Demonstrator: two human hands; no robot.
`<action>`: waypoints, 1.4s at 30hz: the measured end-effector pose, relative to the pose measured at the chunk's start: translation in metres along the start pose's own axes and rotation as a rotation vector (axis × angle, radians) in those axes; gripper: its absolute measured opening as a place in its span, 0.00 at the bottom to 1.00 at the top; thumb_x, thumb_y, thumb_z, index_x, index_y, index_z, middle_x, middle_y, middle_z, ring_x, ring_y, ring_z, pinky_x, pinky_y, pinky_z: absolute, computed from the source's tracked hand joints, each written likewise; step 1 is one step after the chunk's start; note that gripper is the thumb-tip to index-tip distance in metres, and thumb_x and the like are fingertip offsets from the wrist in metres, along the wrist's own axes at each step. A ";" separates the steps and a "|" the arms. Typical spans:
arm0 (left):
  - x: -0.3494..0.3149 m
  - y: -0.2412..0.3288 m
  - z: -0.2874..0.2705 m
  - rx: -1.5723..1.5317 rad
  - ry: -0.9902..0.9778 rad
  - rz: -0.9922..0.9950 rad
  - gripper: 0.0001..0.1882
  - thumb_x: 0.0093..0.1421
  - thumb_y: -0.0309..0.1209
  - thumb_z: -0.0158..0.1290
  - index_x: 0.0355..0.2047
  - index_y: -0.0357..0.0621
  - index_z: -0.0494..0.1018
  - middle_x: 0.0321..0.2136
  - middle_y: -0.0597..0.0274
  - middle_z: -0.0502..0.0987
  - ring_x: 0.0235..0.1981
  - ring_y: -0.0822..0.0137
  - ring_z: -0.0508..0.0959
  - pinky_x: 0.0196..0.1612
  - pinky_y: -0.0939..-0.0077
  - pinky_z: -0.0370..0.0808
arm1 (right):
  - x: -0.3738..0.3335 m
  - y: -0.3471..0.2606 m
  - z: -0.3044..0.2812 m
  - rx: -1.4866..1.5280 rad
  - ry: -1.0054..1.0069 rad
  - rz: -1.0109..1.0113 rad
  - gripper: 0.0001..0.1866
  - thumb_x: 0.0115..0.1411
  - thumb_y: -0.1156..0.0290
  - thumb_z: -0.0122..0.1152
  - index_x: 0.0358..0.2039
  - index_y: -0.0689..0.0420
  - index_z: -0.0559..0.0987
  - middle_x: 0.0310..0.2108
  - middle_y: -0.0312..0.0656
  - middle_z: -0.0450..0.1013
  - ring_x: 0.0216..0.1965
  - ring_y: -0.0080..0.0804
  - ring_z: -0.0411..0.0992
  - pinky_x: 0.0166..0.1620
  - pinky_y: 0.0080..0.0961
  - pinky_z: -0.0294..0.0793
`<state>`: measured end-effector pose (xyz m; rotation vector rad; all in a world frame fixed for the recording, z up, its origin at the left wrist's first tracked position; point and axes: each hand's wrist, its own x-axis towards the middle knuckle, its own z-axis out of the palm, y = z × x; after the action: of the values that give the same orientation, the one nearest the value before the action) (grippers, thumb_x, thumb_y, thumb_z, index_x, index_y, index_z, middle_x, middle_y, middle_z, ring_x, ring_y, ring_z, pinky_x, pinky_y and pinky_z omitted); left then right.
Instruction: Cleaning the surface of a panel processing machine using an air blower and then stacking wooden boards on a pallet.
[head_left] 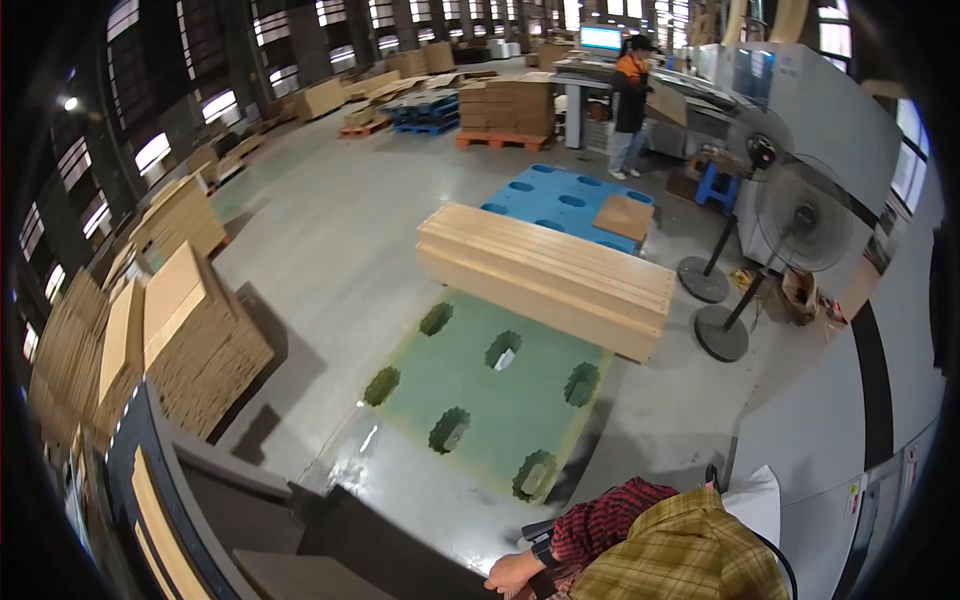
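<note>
Green and flat, the pallet point(520, 410) before us shows 6 pockets, and a stack of long pale boards point(545, 270) lies across its far end. On the pallet's near side, apart from it, is our right hand point(512, 574), a dark watch point(542, 550) at the wrist; its fingers are cut off below, so we cannot tell whether it grasps anything. Beyond the pallet we see a blue slab with recesses point(545, 193); to the pallet's right, 2 pedestal fans point(805, 217); to its left, stacked brown panels point(205, 350).
</note>
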<state>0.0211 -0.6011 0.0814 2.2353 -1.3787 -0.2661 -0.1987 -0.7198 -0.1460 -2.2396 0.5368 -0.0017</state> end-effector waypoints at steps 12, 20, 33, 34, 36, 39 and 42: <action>0.033 0.049 0.155 -0.459 -0.424 0.379 0.21 0.52 0.26 0.42 0.46 0.31 0.54 0.46 0.44 0.57 0.47 0.56 0.58 0.50 0.73 0.53 | -0.116 0.098 0.042 0.114 0.203 0.217 0.09 0.42 0.68 0.47 0.22 0.61 0.67 0.21 0.48 0.67 0.23 0.45 0.65 0.24 0.35 0.62; 0.023 0.047 0.185 -0.418 -0.549 0.429 0.21 0.52 0.29 0.41 0.46 0.32 0.55 0.44 0.44 0.59 0.47 0.53 0.59 0.49 0.71 0.54 | -0.129 0.080 0.023 0.318 0.195 0.339 0.15 0.46 0.61 0.48 0.28 0.61 0.70 0.25 0.48 0.67 0.28 0.35 0.63 0.33 0.31 0.61; 0.006 0.022 0.195 -0.498 -0.702 0.268 0.20 0.52 0.29 0.42 0.44 0.33 0.58 0.42 0.45 0.62 0.45 0.56 0.62 0.46 0.73 0.58 | -0.122 0.104 0.078 0.403 0.177 0.367 0.18 0.46 0.60 0.46 0.29 0.62 0.71 0.27 0.49 0.68 0.28 0.36 0.64 0.34 0.30 0.62; 0.005 0.025 0.195 -0.501 -0.727 0.259 0.19 0.52 0.29 0.42 0.44 0.33 0.58 0.42 0.46 0.63 0.44 0.57 0.63 0.45 0.74 0.58 | -0.120 0.135 0.114 0.425 0.284 0.315 0.18 0.46 0.60 0.46 0.29 0.63 0.71 0.26 0.50 0.68 0.27 0.35 0.64 0.34 0.30 0.61; 0.005 0.020 0.195 -0.494 -0.728 0.248 0.19 0.52 0.29 0.42 0.43 0.33 0.59 0.41 0.46 0.64 0.44 0.58 0.63 0.45 0.75 0.59 | -0.114 0.142 0.123 0.449 0.374 0.246 0.18 0.46 0.60 0.46 0.29 0.64 0.71 0.25 0.50 0.68 0.27 0.35 0.63 0.33 0.31 0.61; 0.006 0.013 0.196 -0.502 -0.742 0.201 0.19 0.52 0.28 0.42 0.43 0.33 0.59 0.41 0.46 0.64 0.43 0.59 0.64 0.44 0.76 0.60 | -0.117 0.096 0.079 0.350 0.192 0.407 0.19 0.47 0.60 0.46 0.28 0.65 0.70 0.24 0.50 0.67 0.25 0.36 0.63 0.31 0.32 0.62; 0.007 0.013 0.195 -0.507 -0.773 0.166 0.18 0.51 0.28 0.42 0.43 0.33 0.59 0.41 0.47 0.64 0.43 0.60 0.65 0.43 0.77 0.60 | -0.117 0.095 0.081 0.377 0.226 0.380 0.19 0.46 0.60 0.46 0.27 0.66 0.70 0.22 0.52 0.67 0.23 0.37 0.63 0.29 0.33 0.62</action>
<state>-0.0660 -0.6721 -0.0785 1.6250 -1.6015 -1.3579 -0.3264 -0.6716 -0.2486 -1.7545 0.9910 -0.1498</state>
